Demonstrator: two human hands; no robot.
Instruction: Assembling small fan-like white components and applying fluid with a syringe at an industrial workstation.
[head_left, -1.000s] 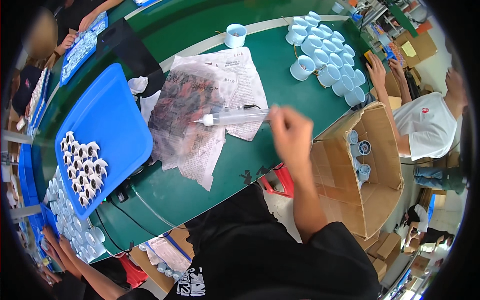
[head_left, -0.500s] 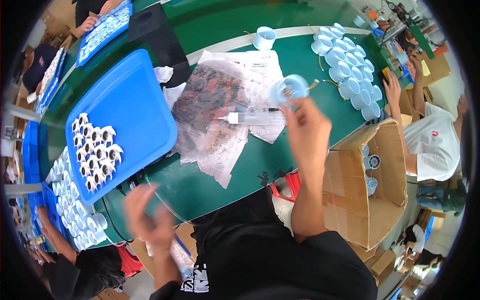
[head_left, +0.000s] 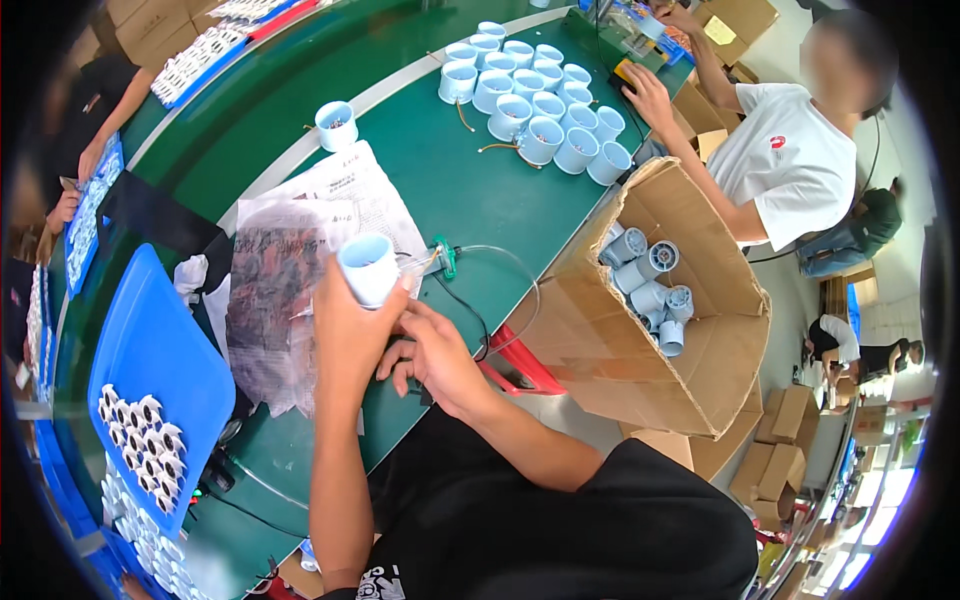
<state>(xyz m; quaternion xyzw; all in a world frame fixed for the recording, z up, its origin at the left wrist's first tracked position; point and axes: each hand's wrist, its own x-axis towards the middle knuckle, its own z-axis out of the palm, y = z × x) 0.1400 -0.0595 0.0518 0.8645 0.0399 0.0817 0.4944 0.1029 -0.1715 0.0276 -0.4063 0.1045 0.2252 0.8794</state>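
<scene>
Blue cup (head_left: 372, 287) switched hands | left hand (head_left: 348, 328): grasping it | right hand (head_left: 441, 360): released, loosely spread

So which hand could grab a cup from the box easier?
Probably the right hand: it looks empty and is nearer the box, while the left hand holds a cup already.

A light-blue cup (head_left: 369, 285), short and round, is held just left of the centre of the frame. Its open mouth is turned up toward the viewer, showing a pale rim and inner wall. The body is roughly upright, its lower left side partly covered; what sits deep inside cannot be made out.
</scene>
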